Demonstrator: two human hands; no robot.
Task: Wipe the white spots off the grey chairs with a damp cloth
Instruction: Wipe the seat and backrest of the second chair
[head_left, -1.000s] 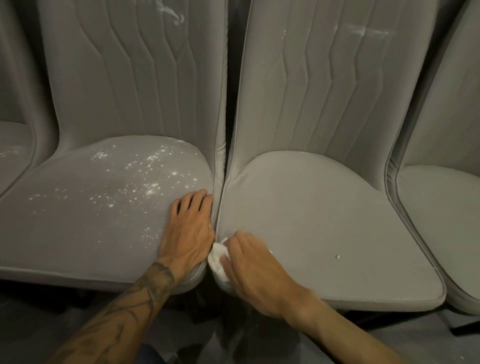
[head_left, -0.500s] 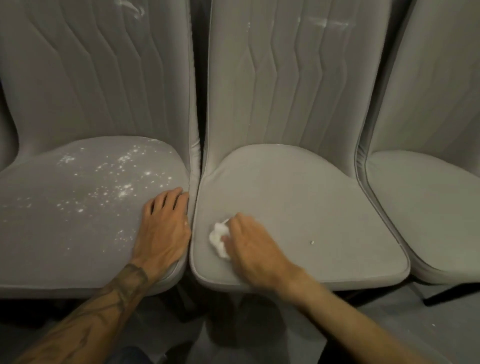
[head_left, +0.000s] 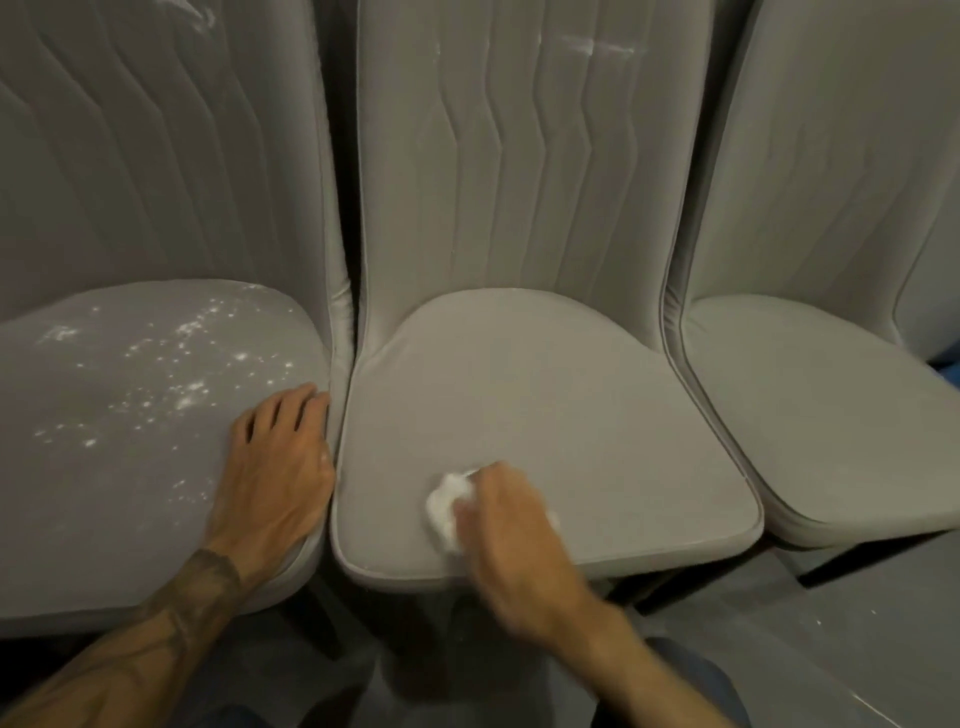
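Three grey padded chairs stand side by side. The left chair's seat (head_left: 104, 467) is covered with many white spots (head_left: 192, 389). My left hand (head_left: 275, 467) rests flat on that seat's right edge, fingers straight. The middle chair's seat (head_left: 545, 389) looks plain grey. My right hand (head_left: 509, 525), blurred, holds a crumpled white cloth (head_left: 444, 506) pressed onto the front of the middle seat. White smears (head_left: 597, 47) mark the top of the middle chair's backrest.
A third grey chair (head_left: 831, 415) stands at the right, close against the middle one. Narrow dark gaps separate the chairs. Grey floor (head_left: 831, 649) shows below the seats at bottom right, with a blue object (head_left: 953, 366) at the far right edge.
My right hand has slid the cloth rightward from the middle seat's left front corner toward its front centre. The view has shifted right. My left hand has stayed on the left seat.
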